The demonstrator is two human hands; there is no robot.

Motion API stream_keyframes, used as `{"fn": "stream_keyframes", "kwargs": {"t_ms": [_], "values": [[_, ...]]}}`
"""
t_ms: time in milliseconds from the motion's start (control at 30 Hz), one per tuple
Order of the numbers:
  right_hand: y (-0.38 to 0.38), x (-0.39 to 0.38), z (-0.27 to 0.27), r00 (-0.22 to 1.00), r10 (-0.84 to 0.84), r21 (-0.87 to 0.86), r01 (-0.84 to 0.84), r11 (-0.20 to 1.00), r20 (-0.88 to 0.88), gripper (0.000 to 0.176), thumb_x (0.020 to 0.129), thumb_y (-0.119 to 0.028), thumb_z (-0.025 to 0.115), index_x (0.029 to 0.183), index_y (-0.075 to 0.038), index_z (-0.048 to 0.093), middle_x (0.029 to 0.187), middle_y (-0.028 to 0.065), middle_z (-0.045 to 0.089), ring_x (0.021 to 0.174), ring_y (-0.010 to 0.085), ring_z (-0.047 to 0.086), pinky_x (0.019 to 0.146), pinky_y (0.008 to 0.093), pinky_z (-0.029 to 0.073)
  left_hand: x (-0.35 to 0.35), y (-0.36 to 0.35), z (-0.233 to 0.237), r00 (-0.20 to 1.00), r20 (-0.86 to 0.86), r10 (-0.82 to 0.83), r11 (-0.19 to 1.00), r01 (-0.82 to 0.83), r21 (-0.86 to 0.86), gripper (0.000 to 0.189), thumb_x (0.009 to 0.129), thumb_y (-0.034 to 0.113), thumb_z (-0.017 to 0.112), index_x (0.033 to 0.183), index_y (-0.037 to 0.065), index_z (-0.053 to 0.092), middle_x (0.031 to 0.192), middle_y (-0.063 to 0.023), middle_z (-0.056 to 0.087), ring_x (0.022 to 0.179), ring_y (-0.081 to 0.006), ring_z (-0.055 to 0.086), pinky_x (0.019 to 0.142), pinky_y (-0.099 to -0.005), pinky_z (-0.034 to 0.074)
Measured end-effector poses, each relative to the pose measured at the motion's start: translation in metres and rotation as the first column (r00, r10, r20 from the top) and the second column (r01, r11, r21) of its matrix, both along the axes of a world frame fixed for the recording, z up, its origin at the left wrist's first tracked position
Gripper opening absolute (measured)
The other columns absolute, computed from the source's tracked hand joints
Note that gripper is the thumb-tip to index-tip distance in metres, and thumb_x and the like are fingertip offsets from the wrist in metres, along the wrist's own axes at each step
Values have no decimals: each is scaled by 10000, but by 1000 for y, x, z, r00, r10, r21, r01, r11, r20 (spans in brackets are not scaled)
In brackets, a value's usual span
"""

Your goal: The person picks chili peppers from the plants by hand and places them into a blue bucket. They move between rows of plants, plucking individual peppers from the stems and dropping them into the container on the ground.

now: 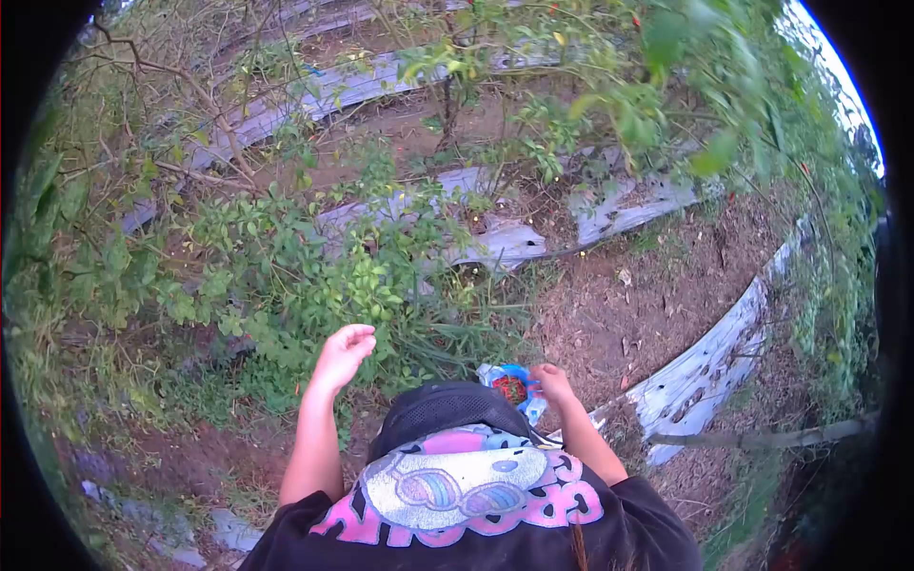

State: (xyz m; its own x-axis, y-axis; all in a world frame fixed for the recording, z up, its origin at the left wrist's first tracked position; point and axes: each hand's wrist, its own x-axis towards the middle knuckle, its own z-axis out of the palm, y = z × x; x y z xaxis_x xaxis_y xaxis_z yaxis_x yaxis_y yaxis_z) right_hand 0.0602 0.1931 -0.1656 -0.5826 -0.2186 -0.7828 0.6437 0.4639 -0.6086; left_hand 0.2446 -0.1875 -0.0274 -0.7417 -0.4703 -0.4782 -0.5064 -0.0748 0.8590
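Note:
My left hand (pixel 345 360) is raised over the leafy pepper plants (pixel 371 285), its fingers curled together; whatever may be in them is hidden. Lower right of it, my right hand (pixel 554 383) has its fingers bent together right at the edge of a blue and white plastic bag (pixel 515 372). What this hand grips, if anything, I cannot make out. Small red chili peppers (pixel 510 388), mixed with some green, fill the bag's open mouth. The bag is just in front of my body, partly covered by a black mesh-like item (pixel 443 411) at my chest.
Strips of silvery plastic mulch (pixel 700 385) run across the soil (pixel 609 314), torn in places. A grey pole (pixel 771 436) lies at the right. Bare branches (pixel 195 90) reach in at upper left, and leafy stems (pixel 657 114) hang close at upper right.

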Motion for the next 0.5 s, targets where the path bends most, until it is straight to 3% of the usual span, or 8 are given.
{"fn": "stream_keyframes", "kwargs": {"t_ms": [100,167,267,433,500], "values": [[-51,-54,-14,994,44,-106,-55,993,-97,145,861,-193,528,943,-81,572,842,28,596,665,138,554,579,283,466,-6,-28,-20,1000,-3,9,998,-9,69,261,862,171,570,1105,74,567,948,9,619,781,-77,555,665,-220,426],[-102,-92,6,973,106,-89,-127,988,-206,126,858,-171,530,916,-71,579,820,26,592,679,133,562,590,278,478,-14,-44,-23,1000,6,28,991,-28,133,274,842,173,599,1094,67,577,943,-7,618,784,-84,556,655,-231,426],[-172,-144,8,961,-22,-143,-19,990,-276,107,854,-140,522,892,-61,584,786,25,588,687,127,565,559,277,468,-33,-65,-37,1000,21,20,983,-23,183,273,835,174,611,1084,67,582,924,-8,614,781,-84,554,642,-238,424],[-237,-232,-84,944,-71,-174,15,985,-322,110,855,-127,524,916,-67,593,804,22,597,698,129,573,551,277,463,-77,-83,-58,999,-15,46,969,-41,243,260,838,169,608,1079,73,584,873,23,587,758,-62,536,601,-224,413],[-253,-259,-119,956,-67,-83,45,996,-286,136,865,-140,520,965,-83,592,849,27,607,663,139,573,548,274,458,-92,-83,-63,998,-26,50,965,-41,259,257,839,170,608,1075,71,585,860,34,575,741,-51,528,588,-213,408]]}}
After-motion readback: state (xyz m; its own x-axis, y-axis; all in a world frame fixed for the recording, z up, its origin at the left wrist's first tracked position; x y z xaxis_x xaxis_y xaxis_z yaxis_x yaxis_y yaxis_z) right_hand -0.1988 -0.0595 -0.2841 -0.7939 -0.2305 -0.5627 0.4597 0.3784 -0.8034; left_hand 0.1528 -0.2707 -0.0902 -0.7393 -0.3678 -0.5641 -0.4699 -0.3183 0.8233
